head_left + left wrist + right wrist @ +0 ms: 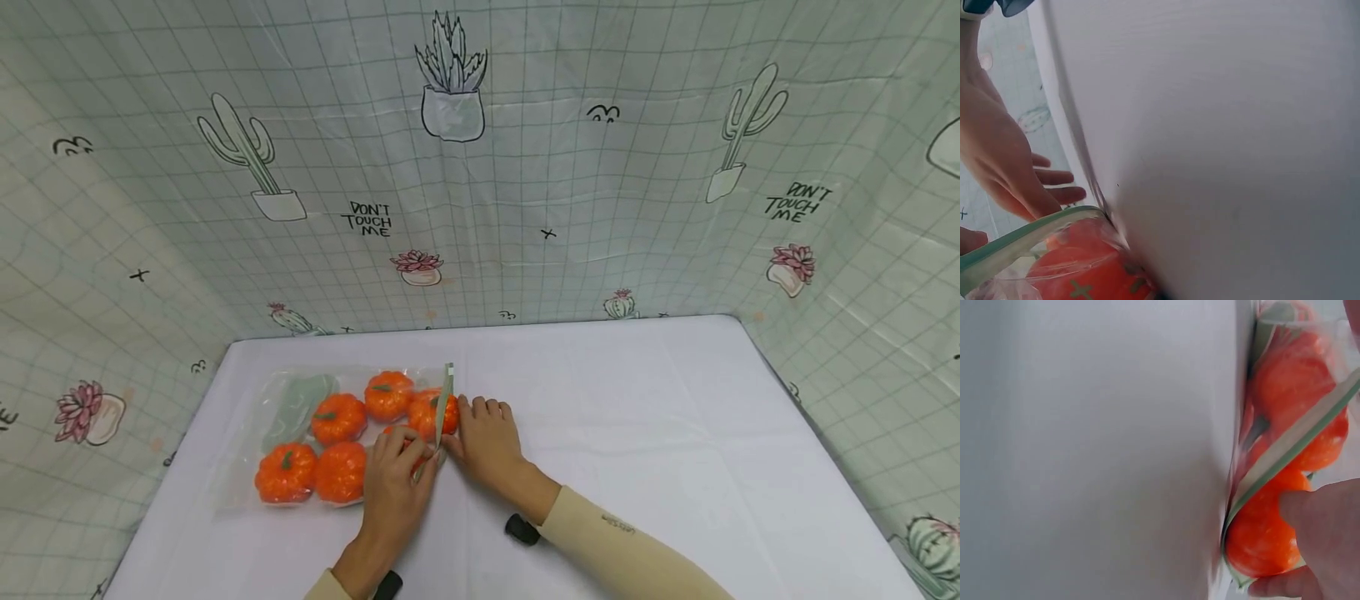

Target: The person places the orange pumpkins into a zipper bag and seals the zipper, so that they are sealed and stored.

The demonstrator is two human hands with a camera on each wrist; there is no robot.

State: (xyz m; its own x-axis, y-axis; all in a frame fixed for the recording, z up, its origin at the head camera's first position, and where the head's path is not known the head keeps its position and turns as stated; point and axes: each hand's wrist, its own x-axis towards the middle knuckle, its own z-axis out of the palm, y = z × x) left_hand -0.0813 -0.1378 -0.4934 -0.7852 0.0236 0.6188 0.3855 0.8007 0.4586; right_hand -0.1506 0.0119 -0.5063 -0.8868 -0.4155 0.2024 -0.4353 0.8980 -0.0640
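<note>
A clear zip bag with a pale green strip along its mouth lies on the left side of the table. Several small orange pumpkins are in it. My left hand pinches the bag's edge at the near end of the mouth. Beside the mouth, my right hand rests against the pumpkin closest to the opening, thumb and a finger spread across it. In the left wrist view, this right hand shows its fingers extended behind the green rim.
A white cloth covers the table. A patterned curtain stands behind it and at both sides. Black wrist devices sit at the wrists. A pale green patch shows in the bag's far left part.
</note>
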